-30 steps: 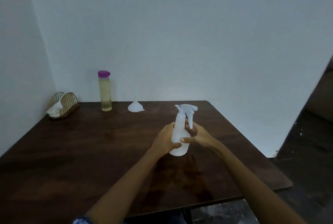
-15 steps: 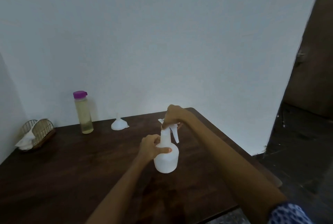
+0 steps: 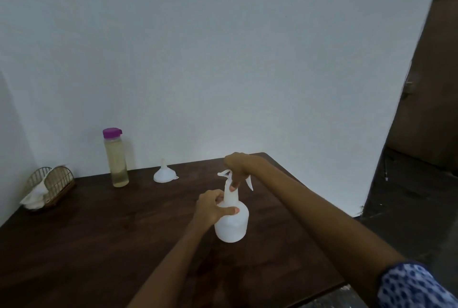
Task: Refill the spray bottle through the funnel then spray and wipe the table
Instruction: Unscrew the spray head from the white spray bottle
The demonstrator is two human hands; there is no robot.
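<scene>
A white spray bottle (image 3: 231,225) stands upright on the dark wooden table (image 3: 111,233), right of centre. My left hand (image 3: 213,207) wraps its shoulder and neck from the left. My right hand (image 3: 236,167) comes down from above and grips the white trigger head, hiding most of it. Behind, near the wall, a white funnel (image 3: 163,175) lies mouth down. A clear bottle with a purple cap (image 3: 114,157), holding pale yellow liquid, stands to the funnel's left.
A wire basket (image 3: 53,183) holding a white cloth (image 3: 33,198) sits at the table's far left by the side wall. The table's right edge drops to a dark floor (image 3: 406,221), with a brown door (image 3: 426,99) beyond.
My right hand has gone from the bottle's neck up onto the trigger head. The left hand keeps holding the body. My head moved, so the scene sits lower in view.
</scene>
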